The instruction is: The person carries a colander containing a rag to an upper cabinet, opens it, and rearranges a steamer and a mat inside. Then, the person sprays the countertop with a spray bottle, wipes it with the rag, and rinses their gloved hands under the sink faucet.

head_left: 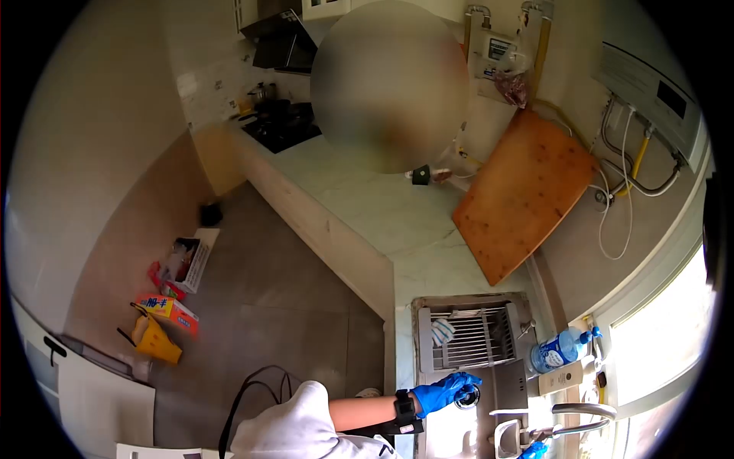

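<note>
My left hand (447,393), in a blue glove with a dark watch on the wrist, reaches over the sink (436,370). Its fingers are closed on a small round object with a shiny rim and dark middle (469,398), too small to name surely. Only part of my right hand (534,450), also blue-gloved, shows at the bottom edge below the faucet (585,411); its fingers are mostly cut off. Beyond my left hand, a metal draining rack (478,336) sits across the sink, with a blue-and-white striped item (442,332) in it.
A blue-labelled bottle (556,352) and a beige box (560,379) stand along the window side. A large wooden board (527,199) leans on the counter (352,187). A stove (281,126) is farther back. Boxes and a yellow bag (155,340) lie on the left floor.
</note>
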A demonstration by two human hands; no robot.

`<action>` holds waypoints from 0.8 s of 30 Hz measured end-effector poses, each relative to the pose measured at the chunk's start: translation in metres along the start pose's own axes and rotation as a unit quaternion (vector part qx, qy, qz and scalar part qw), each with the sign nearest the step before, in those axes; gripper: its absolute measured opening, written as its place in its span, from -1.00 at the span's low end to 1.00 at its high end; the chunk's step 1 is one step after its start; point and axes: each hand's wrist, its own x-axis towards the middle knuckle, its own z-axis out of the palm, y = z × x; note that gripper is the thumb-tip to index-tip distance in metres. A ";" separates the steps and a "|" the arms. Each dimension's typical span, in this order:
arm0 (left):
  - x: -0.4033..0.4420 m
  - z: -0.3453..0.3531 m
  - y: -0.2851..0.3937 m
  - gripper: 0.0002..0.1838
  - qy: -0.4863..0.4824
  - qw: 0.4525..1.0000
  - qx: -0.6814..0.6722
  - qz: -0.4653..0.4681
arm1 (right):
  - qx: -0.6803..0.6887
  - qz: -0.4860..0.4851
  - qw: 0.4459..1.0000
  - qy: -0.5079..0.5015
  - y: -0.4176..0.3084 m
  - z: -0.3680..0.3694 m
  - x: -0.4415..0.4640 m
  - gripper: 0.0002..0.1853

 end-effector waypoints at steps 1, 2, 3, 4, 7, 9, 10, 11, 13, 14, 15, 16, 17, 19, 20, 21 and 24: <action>0.004 0.002 -0.001 -0.65 0.012 0.996 0.036 0.083 | 0.003 0.005 1.000 -0.008 -0.001 0.006 -0.005 -0.67; 0.005 0.003 -0.002 -0.64 0.019 0.993 0.050 0.108 | 0.005 0.006 1.000 -0.014 -0.002 0.013 -0.010 -0.67; 0.005 0.005 0.003 -0.62 0.027 0.989 0.066 0.132 | 0.011 0.007 1.000 -0.023 -0.002 0.018 -0.013 -0.68; 0.004 0.007 0.007 -0.60 0.037 0.984 0.081 0.156 | 0.012 0.006 0.999 -0.032 -0.001 0.021 -0.017 -0.68; 0.003 0.012 0.019 -0.66 0.016 0.990 -0.139 0.008 | 0.031 0.010 0.997 -0.065 0.004 0.034 -0.026 -0.69; 0.001 0.014 0.023 -0.68 0.025 0.999 -0.040 0.010 | 0.044 0.005 0.994 -0.099 0.008 0.044 -0.030 -0.69; 0.001 0.017 0.020 -0.69 0.020 1.000 0.007 0.002 | 0.042 -0.001 0.992 -0.118 0.011 0.047 -0.033 -0.70; 0.001 0.022 0.014 -0.69 0.020 1.000 0.003 -0.002 | 0.034 -0.014 0.989 -0.140 0.015 0.050 -0.033 -0.70; 0.007 0.029 0.004 -0.71 -0.007 0.995 0.072 -0.072 | 0.085 -0.015 0.980 -0.178 0.029 0.060 -0.024 -0.70; 0.008 0.028 0.000 -0.72 -0.020 0.988 0.107 -0.106 | 0.217 0.033 0.959 -0.181 0.046 0.066 -0.009 -0.68; 0.004 0.034 0.005 -0.73 -0.040 0.989 0.128 -0.055 | 0.343 0.082 0.918 -0.179 0.048 0.069 -0.005 -0.66; 0.012 0.041 -0.026 -0.72 -0.042 0.956 -0.254 -0.141 | 0.342 0.084 0.919 -0.177 0.050 0.068 -0.002 -0.66; 0.011 0.045 -0.017 -0.71 -0.065 0.960 -0.223 -0.155 | 0.353 0.115 0.912 -0.175 0.027 0.071 -0.005 -0.63; 0.007 0.053 0.008 -0.68 -0.088 0.976 0.198 -0.027 | 0.353 0.139 0.909 -0.175 0.006 0.074 -0.010 -0.58; 0.010 0.055 0.004 -0.68 -0.089 0.976 0.195 -0.029 | 0.303 0.149 0.925 -0.177 0.008 0.072 -0.005 -0.58; 0.017 0.057 -0.003 -0.67 -0.103 0.982 0.146 -0.063 | 0.319 0.140 0.913 -0.212 -0.004 0.072 -0.012 -0.61; 0.016 0.061 0.013 -0.68 -0.105 0.960 0.245 -0.082 | 0.155 0.167 0.936 -0.267 -0.004 0.065 0.003 -0.71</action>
